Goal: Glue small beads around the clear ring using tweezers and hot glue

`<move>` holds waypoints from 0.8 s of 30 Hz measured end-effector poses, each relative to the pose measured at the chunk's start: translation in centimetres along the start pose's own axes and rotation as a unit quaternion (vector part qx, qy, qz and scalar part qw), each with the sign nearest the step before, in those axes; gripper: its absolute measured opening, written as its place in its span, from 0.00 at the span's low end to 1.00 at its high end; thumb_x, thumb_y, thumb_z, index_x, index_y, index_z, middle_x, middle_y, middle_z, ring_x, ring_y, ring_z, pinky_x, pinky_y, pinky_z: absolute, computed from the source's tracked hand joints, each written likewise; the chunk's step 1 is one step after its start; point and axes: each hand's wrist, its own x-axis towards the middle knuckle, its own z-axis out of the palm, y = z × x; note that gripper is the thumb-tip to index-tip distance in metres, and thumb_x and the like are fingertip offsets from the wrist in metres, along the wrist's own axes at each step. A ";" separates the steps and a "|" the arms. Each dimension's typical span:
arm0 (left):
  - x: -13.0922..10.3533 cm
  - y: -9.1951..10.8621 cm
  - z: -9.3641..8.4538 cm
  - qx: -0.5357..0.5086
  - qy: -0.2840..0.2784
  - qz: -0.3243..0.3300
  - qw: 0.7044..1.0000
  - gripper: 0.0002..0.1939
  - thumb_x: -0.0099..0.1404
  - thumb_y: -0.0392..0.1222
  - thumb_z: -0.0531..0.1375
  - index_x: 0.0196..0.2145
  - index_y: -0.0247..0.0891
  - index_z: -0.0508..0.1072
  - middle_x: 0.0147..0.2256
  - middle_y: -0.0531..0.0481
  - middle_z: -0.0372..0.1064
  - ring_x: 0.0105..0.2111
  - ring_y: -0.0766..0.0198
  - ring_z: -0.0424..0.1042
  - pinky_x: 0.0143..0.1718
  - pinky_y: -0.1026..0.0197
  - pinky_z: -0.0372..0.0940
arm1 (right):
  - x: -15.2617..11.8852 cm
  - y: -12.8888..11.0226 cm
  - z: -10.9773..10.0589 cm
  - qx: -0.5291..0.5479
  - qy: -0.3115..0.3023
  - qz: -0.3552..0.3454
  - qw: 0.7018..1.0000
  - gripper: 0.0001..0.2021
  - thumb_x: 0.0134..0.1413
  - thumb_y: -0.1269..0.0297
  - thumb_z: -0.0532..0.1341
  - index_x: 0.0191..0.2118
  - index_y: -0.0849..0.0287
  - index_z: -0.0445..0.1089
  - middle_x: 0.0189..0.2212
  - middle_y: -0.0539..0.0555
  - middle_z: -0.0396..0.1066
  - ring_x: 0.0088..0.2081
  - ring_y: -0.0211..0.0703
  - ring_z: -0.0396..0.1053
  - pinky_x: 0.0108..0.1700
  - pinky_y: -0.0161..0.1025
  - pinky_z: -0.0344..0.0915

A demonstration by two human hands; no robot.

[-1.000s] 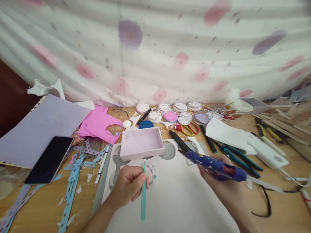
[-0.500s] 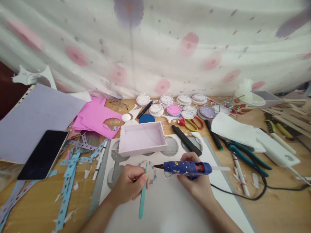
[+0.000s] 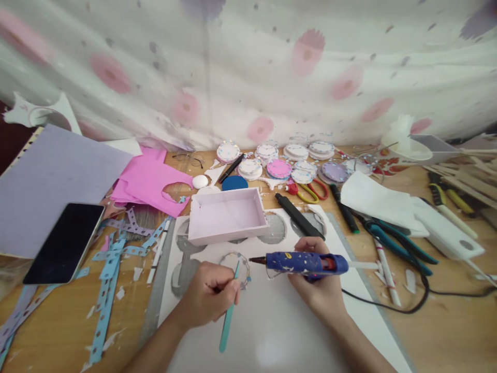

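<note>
My left hand (image 3: 213,294) is closed around teal tweezers (image 3: 228,327), whose tip reaches up over a small ring (image 3: 248,269) dotted with blue and pale pieces. The ring lies on a white sheet (image 3: 272,321) with round cut-outs, or just above it; I cannot tell which. In my right hand (image 3: 316,290) is a blue hot glue gun (image 3: 298,262), a white glue stick (image 3: 363,265) poking out of its back. Its dark nozzle points left, close to the ring's right side.
A pale pink open box (image 3: 229,215) stands beyond the ring. Behind it are several decorated discs (image 3: 279,168). Pliers (image 3: 404,246) and the black cord (image 3: 380,308) lie to the right. A phone (image 3: 64,243) and blue punched strips (image 3: 106,295) lie to the left.
The glue gun's nozzle has shifted slightly right, away from the tweezers' tip. Both hands keep their holds, and the camera view has tilted a little.
</note>
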 end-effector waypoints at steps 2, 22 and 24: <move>0.0 0.1 0.0 0.009 -0.002 0.007 1.000 0.18 0.60 0.39 0.53 0.14 0.37 0.64 0.08 0.58 0.50 0.08 0.73 0.54 0.12 0.70 0.49 | 0.0 0.0 -0.1 -0.004 -0.008 0.001 1.000 0.14 0.43 0.71 0.61 0.37 0.53 0.59 0.23 0.44 0.60 0.21 0.35 0.56 0.20 0.32 0.53; 0.0 0.3 0.2 0.036 0.020 0.065 0.997 0.21 0.58 0.36 0.52 0.10 0.39 0.51 0.08 0.57 0.51 0.12 0.72 0.54 0.15 0.68 0.51 | -0.1 0.1 -0.3 -0.027 -0.024 -0.019 0.999 0.15 0.45 0.69 0.63 0.39 0.52 0.58 0.26 0.45 0.61 0.23 0.37 0.61 0.23 0.34 0.56; 0.1 0.2 0.2 0.039 0.018 0.075 0.996 0.22 0.58 0.36 0.52 0.10 0.40 0.50 0.08 0.56 0.51 0.13 0.72 0.55 0.16 0.68 0.52 | 0.0 0.1 -0.3 -0.032 -0.028 -0.020 0.999 0.15 0.45 0.69 0.62 0.39 0.52 0.58 0.26 0.45 0.61 0.23 0.37 0.61 0.23 0.34 0.57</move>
